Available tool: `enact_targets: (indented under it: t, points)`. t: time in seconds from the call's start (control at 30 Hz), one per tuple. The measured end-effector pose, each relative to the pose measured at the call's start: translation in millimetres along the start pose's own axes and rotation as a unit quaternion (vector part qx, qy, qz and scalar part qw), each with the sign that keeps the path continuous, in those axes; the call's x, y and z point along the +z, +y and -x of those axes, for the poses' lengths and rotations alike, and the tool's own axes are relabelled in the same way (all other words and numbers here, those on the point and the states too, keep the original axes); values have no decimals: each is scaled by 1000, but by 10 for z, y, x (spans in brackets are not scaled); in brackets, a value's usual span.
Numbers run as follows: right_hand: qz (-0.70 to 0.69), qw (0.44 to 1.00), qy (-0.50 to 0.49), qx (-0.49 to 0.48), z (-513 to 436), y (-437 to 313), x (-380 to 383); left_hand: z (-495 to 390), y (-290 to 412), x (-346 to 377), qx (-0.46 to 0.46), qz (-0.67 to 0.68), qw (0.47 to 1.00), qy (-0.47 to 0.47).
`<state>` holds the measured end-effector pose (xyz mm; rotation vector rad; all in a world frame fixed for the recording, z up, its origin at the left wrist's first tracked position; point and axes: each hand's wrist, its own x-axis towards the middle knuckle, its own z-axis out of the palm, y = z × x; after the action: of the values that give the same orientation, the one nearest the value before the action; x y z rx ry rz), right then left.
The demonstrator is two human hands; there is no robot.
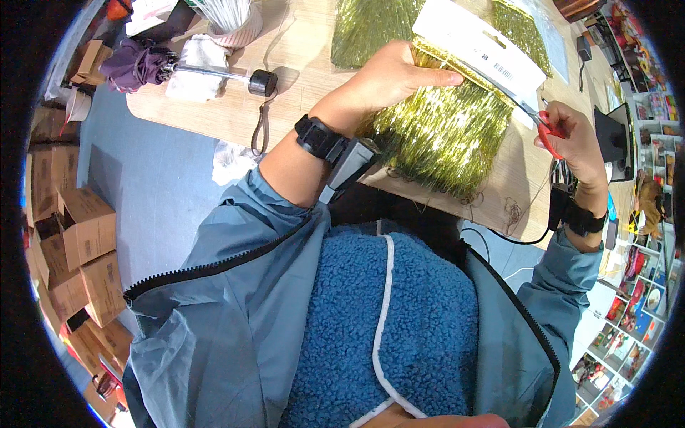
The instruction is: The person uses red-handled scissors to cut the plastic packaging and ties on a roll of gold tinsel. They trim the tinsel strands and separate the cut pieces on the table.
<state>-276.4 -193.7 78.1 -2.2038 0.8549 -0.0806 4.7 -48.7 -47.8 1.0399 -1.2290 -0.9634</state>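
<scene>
Shiny gold tinsel fringe (449, 134) hangs from a braided gold band below a white header card (476, 45). The card has a hang slot and bears printed writing and a barcode. My left hand (396, 75) grips the fringe by its top band, thumb lying along it. In my right hand (575, 136) are red-handled scissors (546, 131), their blades lying along the band at the card's lower right edge. Whether the blades are parted cannot be made out. More gold fringe (369, 32) lies flat on the wooden table (299, 107) behind my left hand.
Another gold fringe piece (522, 32) lies at the far right beside clear plastic. A folded purple umbrella (139, 64), a white cloth (198, 67) and a tub of white strips (235, 27) sit at the left. Cardboard boxes (88, 230) are stacked on the floor; stocked shelves (637, 299) line the right.
</scene>
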Motion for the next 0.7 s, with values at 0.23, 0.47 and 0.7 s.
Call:
enact_targets:
  t: [0.23,0.47,0.7]
  points:
    - [-15,1000,6,18,19,41,-2,6,-22,6,-10,18,1000,5]
    - [-38,999,24,-17,1,-27,104,0,-7,15,-7,37,999,2]
    - [14,999,22,-24,-88,-102,177,4,11,6,-12,10,1000,5]
